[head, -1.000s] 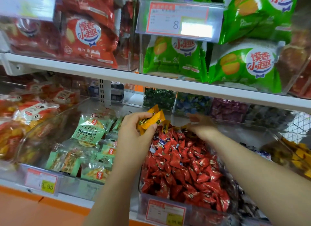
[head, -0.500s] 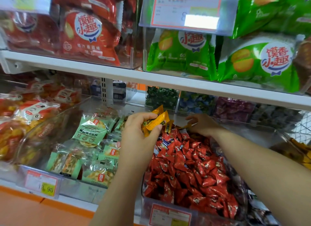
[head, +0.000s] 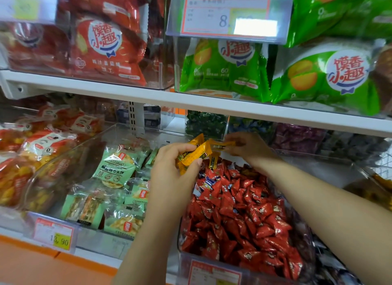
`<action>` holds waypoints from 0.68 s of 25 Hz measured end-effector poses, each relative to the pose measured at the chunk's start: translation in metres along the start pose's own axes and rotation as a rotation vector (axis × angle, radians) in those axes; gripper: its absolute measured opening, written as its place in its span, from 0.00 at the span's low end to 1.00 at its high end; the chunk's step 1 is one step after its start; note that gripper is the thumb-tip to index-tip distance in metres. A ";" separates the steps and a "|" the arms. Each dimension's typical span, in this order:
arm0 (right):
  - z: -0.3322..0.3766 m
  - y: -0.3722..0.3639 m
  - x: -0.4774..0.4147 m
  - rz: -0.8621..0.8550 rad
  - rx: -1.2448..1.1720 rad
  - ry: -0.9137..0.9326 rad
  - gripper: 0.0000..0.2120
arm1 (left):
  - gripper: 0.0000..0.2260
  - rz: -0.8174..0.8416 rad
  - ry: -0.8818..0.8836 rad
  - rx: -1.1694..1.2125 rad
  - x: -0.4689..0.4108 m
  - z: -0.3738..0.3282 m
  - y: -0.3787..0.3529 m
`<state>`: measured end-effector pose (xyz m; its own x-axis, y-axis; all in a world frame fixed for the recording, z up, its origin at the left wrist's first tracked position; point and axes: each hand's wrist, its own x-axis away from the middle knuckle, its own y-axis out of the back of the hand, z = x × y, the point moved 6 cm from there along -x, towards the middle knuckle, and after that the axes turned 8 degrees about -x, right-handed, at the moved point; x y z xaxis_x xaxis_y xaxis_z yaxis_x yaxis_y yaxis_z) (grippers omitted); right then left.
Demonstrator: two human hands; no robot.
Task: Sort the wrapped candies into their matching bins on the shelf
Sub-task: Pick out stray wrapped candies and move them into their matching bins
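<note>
Left hand [head: 172, 178] is gripping a bunch of yellow candies [head: 194, 156] above the red-candy bin [head: 186, 270], right hand [head: 249, 146] is pinching another yellow candy [head: 221, 145] at the bin's back, likely collecting strays that belong elsewhere.

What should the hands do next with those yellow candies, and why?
Probably the right hand should lift the yellow candy it pinches away from the red candies and add it to the yellow bunch the left hand grips. Yellow wrappers do not match this red pile, and the two hands are close together.
</note>
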<state>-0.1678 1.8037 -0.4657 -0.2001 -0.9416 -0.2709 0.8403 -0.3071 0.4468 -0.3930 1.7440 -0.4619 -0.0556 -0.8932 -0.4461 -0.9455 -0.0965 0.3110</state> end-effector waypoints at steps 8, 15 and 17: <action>-0.018 -0.034 -0.015 0.246 0.205 -0.107 0.16 | 0.12 -0.008 0.007 0.019 -0.001 0.002 0.001; -0.026 -0.040 -0.014 0.285 0.233 -0.121 0.29 | 0.12 0.000 0.004 0.010 -0.001 0.002 0.001; -0.023 -0.045 -0.011 0.318 0.249 -0.089 0.26 | 0.12 -0.003 -0.004 -0.010 0.000 0.001 0.001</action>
<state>-0.1924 1.8312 -0.5022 -0.0022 -0.9999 -0.0160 0.7216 -0.0127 0.6922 -0.3942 1.7448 -0.4622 -0.0542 -0.8913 -0.4501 -0.9425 -0.1032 0.3178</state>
